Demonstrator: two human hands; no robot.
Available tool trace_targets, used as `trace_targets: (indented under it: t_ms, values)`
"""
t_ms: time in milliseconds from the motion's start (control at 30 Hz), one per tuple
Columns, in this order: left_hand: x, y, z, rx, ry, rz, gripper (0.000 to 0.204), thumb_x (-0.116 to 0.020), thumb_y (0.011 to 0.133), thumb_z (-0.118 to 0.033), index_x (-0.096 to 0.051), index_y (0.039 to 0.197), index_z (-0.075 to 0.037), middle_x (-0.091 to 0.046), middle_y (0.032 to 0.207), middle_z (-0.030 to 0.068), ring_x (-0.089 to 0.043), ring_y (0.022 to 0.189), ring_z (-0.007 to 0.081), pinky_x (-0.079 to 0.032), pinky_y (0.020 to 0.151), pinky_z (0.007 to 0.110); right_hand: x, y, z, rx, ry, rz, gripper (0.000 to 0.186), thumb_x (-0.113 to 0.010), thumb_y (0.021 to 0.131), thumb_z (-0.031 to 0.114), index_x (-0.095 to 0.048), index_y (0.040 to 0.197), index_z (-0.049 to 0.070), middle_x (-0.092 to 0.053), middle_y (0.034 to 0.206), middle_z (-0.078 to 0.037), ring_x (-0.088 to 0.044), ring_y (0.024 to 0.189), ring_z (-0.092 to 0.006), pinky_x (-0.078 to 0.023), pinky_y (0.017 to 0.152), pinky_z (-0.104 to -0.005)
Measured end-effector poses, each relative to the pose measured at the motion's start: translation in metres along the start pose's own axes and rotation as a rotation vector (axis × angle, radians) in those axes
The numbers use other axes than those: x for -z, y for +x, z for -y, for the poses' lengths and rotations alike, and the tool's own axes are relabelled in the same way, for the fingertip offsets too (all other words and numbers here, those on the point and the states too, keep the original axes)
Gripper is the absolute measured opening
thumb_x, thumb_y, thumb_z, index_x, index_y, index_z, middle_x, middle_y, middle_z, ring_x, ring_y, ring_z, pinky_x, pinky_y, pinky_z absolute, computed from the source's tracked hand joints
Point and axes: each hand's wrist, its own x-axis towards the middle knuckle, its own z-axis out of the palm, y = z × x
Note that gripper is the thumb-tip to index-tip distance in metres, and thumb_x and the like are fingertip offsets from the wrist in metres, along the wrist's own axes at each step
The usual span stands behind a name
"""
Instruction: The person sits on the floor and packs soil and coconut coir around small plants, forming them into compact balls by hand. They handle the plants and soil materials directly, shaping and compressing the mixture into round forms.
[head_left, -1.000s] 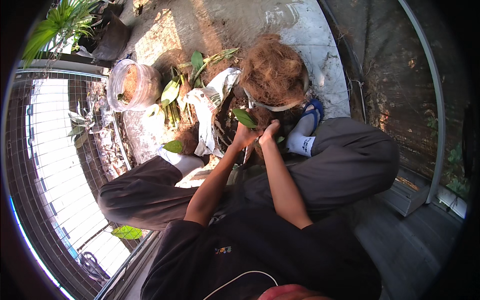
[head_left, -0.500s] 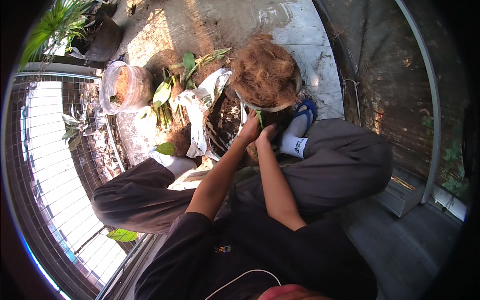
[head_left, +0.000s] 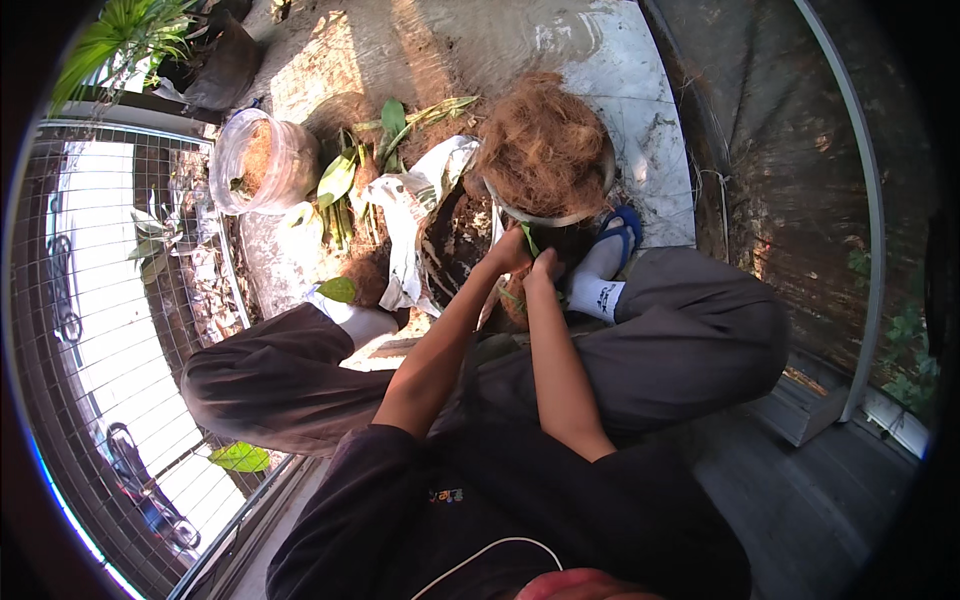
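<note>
A narrow green leaf (head_left: pixel 529 240) is seen between the left hand (head_left: pixel 512 252) and the right hand (head_left: pixel 543 266), just below the near rim of a pale bucket (head_left: pixel 550 217). It is bright and smooth, tapered toward its upper end, and seemingly folded or turned edge-on, so that only a slim strip of it is shown. Its lower end is hidden by the hands. The fingers of the left hand are curled inward beside the leaf; those of the right hand are mostly concealed, and whether the leaf is gripped by either cannot be told.

Below the hands, a rounded brown clump (head_left: pixel 515 294) is crossed by thin green strands. The bucket is heaped with tangled, reddish-brown fibre (head_left: pixel 545 145). To its left, dark soil (head_left: pixel 458 245) flecked with pale bits is bordered by a crumpled white sack (head_left: pixel 398 215). Farther left, yellow-green leafy stems (head_left: pixel 338 182) are laid near a clear plastic tub (head_left: pixel 298 168).
</note>
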Motion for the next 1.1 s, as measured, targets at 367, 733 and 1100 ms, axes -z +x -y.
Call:
trace_targets:
  t_ms: [367,733,1100]
  values:
    - [0.08,-0.055,-0.006,0.288,-0.301,-0.362,0.047,-0.055,0.075,-0.001,-0.06,0.122,-0.001,-0.07,0.108,0.0187,-0.068,0.101,0.0294,-0.053,0.089,0.038,-0.005,0.002,0.01,-0.002,-0.145,-0.138,0.051,-0.054,0.084,0.015,-0.051,0.13,-0.007,-0.053,0.134,-0.027,-0.059,0.117,-0.0345,-0.053,0.093,-0.0413]
    - [0.153,-0.073,0.076,0.26,0.118,-0.77,0.07,-0.062,0.079,-0.009,-0.038,0.144,0.002,-0.048,0.138,0.0298,-0.047,0.129,0.0418,-0.037,0.111,0.044,-0.006,-0.024,0.016,0.244,-0.384,-0.145,0.05,-0.053,0.093,0.022,-0.047,0.136,-0.003,-0.052,0.136,-0.024,-0.053,0.125,-0.036,-0.042,0.104,-0.0453]
    - [0.147,-0.066,0.107,0.583,0.317,-0.3,0.088,-0.071,0.076,-0.027,-0.027,0.149,-0.004,-0.031,0.15,0.0315,-0.035,0.138,0.0449,-0.034,0.114,0.048,0.008,-0.18,0.01,1.495,-0.425,0.385,0.025,-0.055,0.094,0.013,-0.051,0.115,0.001,-0.051,0.116,-0.019,-0.049,0.114,-0.0339,-0.036,0.101,-0.0446]
